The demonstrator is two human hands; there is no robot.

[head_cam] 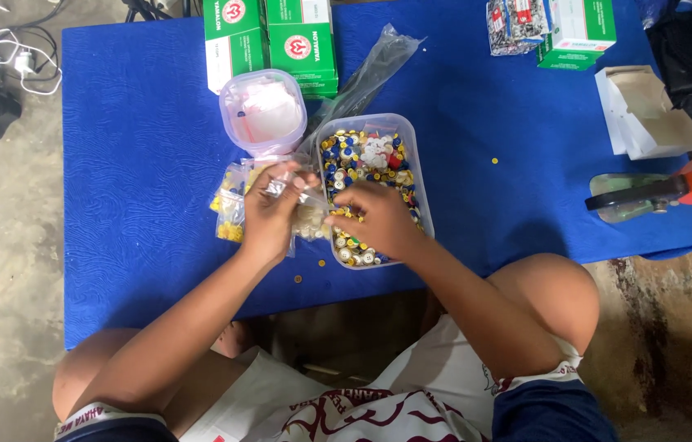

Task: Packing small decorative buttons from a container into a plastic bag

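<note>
My left hand (268, 214) pinches a small clear plastic bag (307, 214) that holds pale buttons, just left of a clear tub. My right hand (375, 219) rests over the near part of that tub of mixed coloured buttons (366, 155), fingers bunched at the bag's mouth; whether it holds a button is hidden. Small filled bags of yellow buttons (230, 209) lie on the blue table (141, 164) to the left of my left hand.
A lidded clear tub (262, 110) stands behind the bags, with a long empty plastic bag (370, 69) beside it. Green boxes (272, 37) sit at the back, more boxes (579, 29) and an open white carton (645, 110) at the right. An orange tool (673, 190) lies at the right edge.
</note>
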